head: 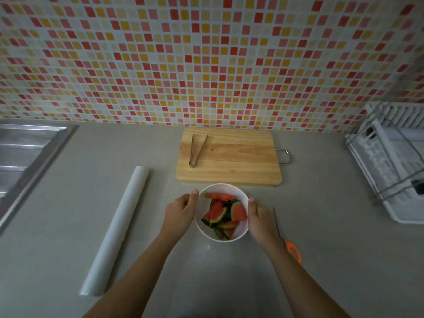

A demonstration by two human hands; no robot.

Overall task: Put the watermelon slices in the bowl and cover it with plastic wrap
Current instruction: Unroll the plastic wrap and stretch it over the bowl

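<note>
Both your hands cup white bowl (pixel 221 236) from its sides: left hand (pixel 181 212) curled against left wall, right hand (pixel 260 218) flat against right wall, thumbs at rim. Bowl upright on grey counter (pixel 332 260), just in front of wooden cutting board (pixel 229 157). Watermelon slices (pixel 223 214) piled inside, rinds pointing mixed ways. Plastic wrap roll (pixel 117 228) lies to your left, well apart, long axis running near-left to far-right. Tongs (pixel 196 150) rest on board. Orange-handled scissors (pixel 290 244) just beside your right wrist.
</note>
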